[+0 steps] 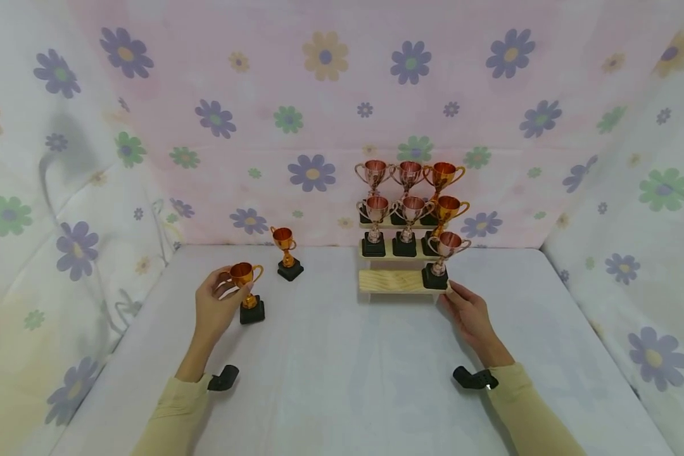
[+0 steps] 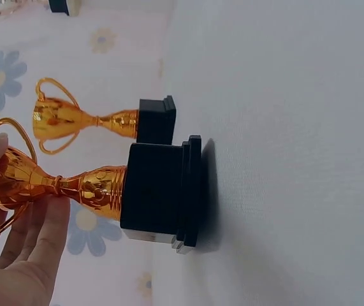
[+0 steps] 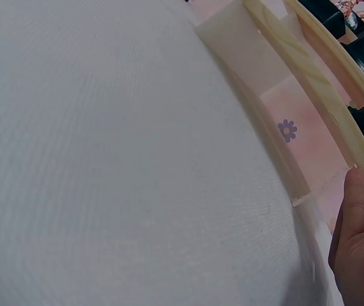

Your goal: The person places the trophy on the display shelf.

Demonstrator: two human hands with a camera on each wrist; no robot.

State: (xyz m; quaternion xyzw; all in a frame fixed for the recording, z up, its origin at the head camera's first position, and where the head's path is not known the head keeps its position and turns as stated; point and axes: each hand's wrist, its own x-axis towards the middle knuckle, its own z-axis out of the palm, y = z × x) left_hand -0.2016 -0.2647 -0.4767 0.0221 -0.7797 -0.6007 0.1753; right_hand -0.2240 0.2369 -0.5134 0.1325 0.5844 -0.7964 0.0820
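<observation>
My left hand (image 1: pixel 216 303) grips a gold trophy cup (image 2: pixel 99 188) by its bowl, fingers on one side and thumb on the other. Its black square base (image 1: pixel 252 310) is at the tabletop; whether it touches, I cannot tell. Behind it a second gold trophy (image 1: pixel 284 239) stands upright. My right hand (image 1: pixel 472 316) pinches the right end of the lowest board of a three-step wooden display shelf (image 1: pixel 390 281). On that board's right end stands a rose-gold trophy (image 1: pixel 449 244), close to my fingertips (image 3: pixel 356 191).
The two upper steps carry several trophies: rose-gold ones (image 1: pixel 376 209) at left and middle, gold ones (image 1: pixel 449 208) at right. A white cloth covers the table (image 1: pixel 330 367). Flowered fabric (image 1: pixel 342 126) hangs at the back and both sides.
</observation>
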